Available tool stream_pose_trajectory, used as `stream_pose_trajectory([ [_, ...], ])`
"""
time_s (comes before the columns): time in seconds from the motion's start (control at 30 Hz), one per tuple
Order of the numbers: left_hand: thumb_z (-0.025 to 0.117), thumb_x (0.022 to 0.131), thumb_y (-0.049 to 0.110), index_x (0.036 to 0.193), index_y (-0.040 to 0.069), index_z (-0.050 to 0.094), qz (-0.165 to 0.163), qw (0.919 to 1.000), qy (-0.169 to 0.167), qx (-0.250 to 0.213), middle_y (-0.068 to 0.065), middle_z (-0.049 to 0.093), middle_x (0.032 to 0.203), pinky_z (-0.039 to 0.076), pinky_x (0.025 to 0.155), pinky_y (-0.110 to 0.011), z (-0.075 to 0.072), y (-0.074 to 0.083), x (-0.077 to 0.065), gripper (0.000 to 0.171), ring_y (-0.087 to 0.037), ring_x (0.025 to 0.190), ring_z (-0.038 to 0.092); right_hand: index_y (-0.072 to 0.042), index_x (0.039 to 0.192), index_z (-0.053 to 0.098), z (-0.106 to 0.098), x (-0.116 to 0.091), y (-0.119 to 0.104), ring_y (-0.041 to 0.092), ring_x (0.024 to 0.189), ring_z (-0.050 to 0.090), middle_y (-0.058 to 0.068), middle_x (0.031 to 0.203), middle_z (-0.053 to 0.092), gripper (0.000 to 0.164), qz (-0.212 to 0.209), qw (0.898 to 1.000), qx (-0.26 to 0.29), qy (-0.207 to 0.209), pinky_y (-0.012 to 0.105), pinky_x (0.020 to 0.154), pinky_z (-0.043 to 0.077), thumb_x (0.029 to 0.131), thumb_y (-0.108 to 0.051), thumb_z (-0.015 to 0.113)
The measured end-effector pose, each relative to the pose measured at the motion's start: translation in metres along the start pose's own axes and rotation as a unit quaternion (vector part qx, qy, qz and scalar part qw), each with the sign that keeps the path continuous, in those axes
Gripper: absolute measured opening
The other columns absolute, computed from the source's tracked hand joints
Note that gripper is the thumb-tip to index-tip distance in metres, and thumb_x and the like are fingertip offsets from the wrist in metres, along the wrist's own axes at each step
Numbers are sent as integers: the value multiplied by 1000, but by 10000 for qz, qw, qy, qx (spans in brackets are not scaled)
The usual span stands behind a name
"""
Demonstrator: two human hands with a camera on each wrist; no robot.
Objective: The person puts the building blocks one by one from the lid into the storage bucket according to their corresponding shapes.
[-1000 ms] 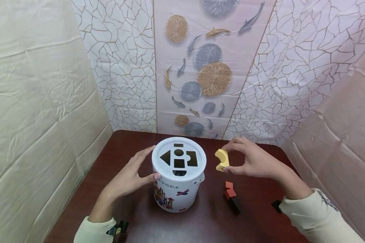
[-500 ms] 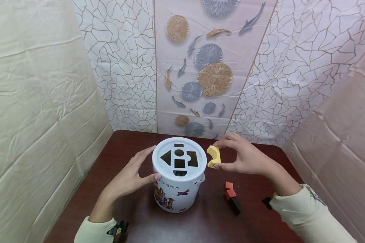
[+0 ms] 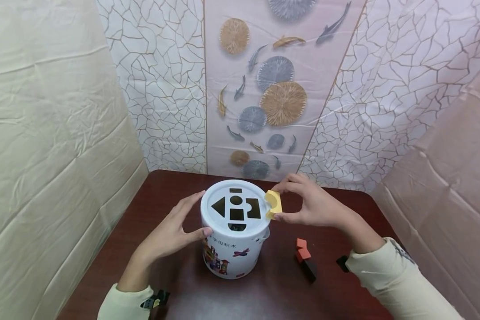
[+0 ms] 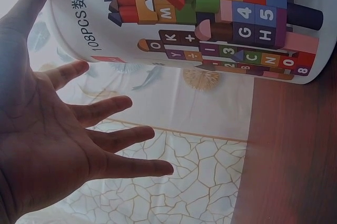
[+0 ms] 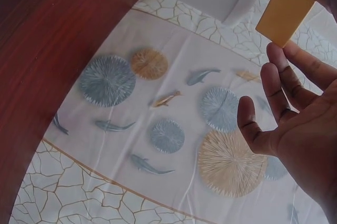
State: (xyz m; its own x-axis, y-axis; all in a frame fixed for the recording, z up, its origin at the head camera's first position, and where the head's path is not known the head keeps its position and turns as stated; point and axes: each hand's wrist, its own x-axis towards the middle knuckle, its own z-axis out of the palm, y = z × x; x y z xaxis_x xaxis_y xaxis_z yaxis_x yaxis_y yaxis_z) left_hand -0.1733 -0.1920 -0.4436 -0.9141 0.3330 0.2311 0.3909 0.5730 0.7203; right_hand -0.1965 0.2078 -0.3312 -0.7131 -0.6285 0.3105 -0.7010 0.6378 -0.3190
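Observation:
A white bucket (image 3: 235,254) with a white lid (image 3: 214,226) stands on the dark red table, and shaped holes pierce the lid. My left hand (image 3: 166,235) rests its thumb and index finger against the lid's rim on the left. The left wrist view shows this hand (image 4: 63,134) with its fingers spread and straight. Between thumb and fingertips, my right hand (image 3: 318,204) pinches a yellow arch block (image 3: 276,202) at the lid's right edge, its notch facing left. In the right wrist view the block (image 5: 286,13) appears close to the bucket; whether it touches the lid I cannot tell.
Two small orange-red blocks (image 3: 302,254) and a black block (image 3: 308,270) lie in a row on the table (image 3: 272,293), right of the bucket. A patterned cloth (image 3: 256,89) hangs behind the table, with beige cloth (image 3: 64,133) at the sides.
My right hand has moved left with the yellow arch block, from beside the bucket to the lid's right edge. The left hand and the bucket stay in place.

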Motion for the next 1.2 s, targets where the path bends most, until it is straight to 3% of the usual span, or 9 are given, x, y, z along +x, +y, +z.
stream_pose_trajectory([
  [0.4,84,89,68,173,46,29,-34,10000,0,23,-3,33,180,38,120,-83,-1,0,-1,104,-41,165,35,-26,129,77,7,12,-3,13,115,58,-9,117,66,49,-11,10000,35,-56,46,99,54,85,-40,96],
  [0.63,85,88,68,173,47,28,-50,10000,-15,-1,-4,32,180,38,119,-83,0,1,0,104,-42,165,35,-25,129,77,10,17,-4,23,118,61,-8,118,66,51,-43,9999,70,-83,47,99,54,84,-40,96],
  [0.97,85,89,67,173,47,28,6,10000,9,11,-5,33,180,38,119,-83,-1,1,0,103,-42,165,36,-22,129,78,14,26,-6,16,121,55,-5,122,65,51,21,9998,150,-118,47,100,55,84,-39,96],
  [1.2,85,88,68,173,49,28,-55,10000,-18,-2,-4,32,180,38,119,-84,-1,0,0,104,-42,165,36,-21,130,77,19,31,-7,21,118,58,-6,122,65,51,69,9994,236,-230,45,98,55,85,-38,95],
])
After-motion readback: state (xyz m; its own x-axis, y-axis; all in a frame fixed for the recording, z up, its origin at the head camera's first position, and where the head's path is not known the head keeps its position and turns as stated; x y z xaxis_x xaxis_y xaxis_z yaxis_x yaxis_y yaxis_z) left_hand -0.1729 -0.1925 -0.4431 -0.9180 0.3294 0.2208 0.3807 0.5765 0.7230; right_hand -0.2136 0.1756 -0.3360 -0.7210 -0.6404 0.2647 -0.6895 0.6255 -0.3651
